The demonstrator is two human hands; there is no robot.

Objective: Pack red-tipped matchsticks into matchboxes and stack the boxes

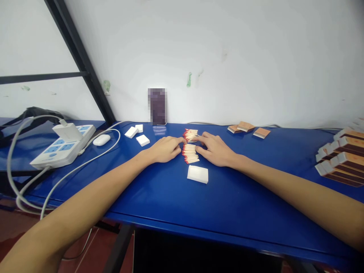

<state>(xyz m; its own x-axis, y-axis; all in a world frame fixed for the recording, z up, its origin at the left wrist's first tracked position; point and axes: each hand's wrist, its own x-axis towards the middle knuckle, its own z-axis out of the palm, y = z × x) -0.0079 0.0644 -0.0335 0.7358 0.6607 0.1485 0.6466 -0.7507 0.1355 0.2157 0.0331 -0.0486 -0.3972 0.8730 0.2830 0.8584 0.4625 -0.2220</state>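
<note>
Wooden matches with red heads lie side by side on the blue table in an upper bunch [191,135] and a lower bunch [190,152], heads to the left. From the left, my left hand [167,149] reaches in with its index finger stretched to the heads, between the bunches. My right hand [215,149] lies on the other side, thumb and index finger apart, their tips at the plain ends of the sticks. Neither hand grips anything. Just in front of the matches sits a white matchbox tray [198,174]; its inside is not visible.
Several stacked matchboxes [345,155] stand at the right. Matchbox sleeves [261,132] lie by the wall, small white trays [142,140] at back left. A phone [158,106] leans on the wall. A power strip [64,146], cables and a white case [101,140] occupy the left.
</note>
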